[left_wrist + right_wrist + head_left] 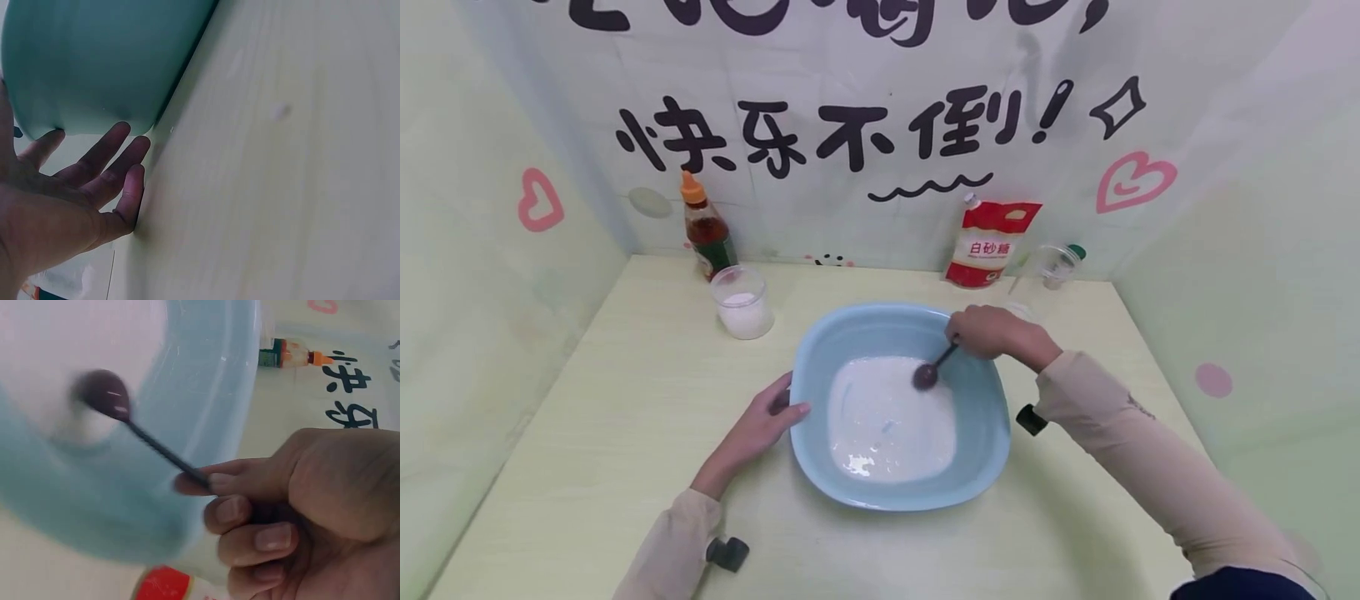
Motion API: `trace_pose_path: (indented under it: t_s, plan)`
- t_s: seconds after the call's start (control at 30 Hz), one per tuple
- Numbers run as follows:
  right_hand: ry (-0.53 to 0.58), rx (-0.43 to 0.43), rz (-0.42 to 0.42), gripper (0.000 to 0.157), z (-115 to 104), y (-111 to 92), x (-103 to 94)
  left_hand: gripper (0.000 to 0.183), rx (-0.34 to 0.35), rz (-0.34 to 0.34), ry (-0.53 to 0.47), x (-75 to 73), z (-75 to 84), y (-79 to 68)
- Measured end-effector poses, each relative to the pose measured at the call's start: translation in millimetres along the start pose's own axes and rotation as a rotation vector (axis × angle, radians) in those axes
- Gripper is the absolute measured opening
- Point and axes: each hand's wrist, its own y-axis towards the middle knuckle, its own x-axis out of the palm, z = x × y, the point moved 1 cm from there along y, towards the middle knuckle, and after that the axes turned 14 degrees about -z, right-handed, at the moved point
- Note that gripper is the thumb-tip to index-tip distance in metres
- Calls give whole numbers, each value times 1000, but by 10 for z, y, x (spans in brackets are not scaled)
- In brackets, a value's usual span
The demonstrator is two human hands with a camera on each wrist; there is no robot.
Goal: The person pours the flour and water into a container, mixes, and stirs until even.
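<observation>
A light blue basin (898,500) stands on the table with white liquid (880,417) in its bottom. My left hand (767,421) holds the basin's left side, its thumb over the rim. In the left wrist view, the fingertips (122,128) of that hand reach the outer wall, spread apart. My right hand (992,331), above the basin's back right rim, grips the thin handle of a dark spoon (109,394). The spoon's bowl is down at the liquid near its back right edge, blurred in the right wrist view.
Behind the basin at left are a clear cup (743,312) of white contents and a sauce bottle (706,229) with an orange cap. A red and white sugar pouch (988,246) and a clear plastic container (1048,271) stand at the back right. Walls enclose the table (647,375).
</observation>
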Motion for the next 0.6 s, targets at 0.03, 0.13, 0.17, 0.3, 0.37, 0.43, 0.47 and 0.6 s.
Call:
trace_pose_path:
  t_s: [0.03,0.13,0.17,0.3,0.37,0.43,0.47,0.6]
  plan:
    - [19,-16,37,21,-32,54,-8,61,5,-2,1,1,-1,0]
    - [43,-81,93,27,-186,232,-4,62,18,-3,-4,11,3,5]
    - [48,-106,101,29,-235,287,9,62,22,-4,-7,17,3,11]
    - [21,-250,110,27,-447,434,95,62,25,6,-14,30,7,27]
    - [-11,-318,93,26,-540,443,155,63,21,10,-13,27,7,27]
    - [-21,-358,46,24,-615,398,214,63,16,13,-10,22,6,25]
    - [-21,-366,11,24,-635,369,243,63,14,16,-12,19,4,24]
    - [29,-354,-149,21,-582,205,345,62,3,12,-8,7,2,11]
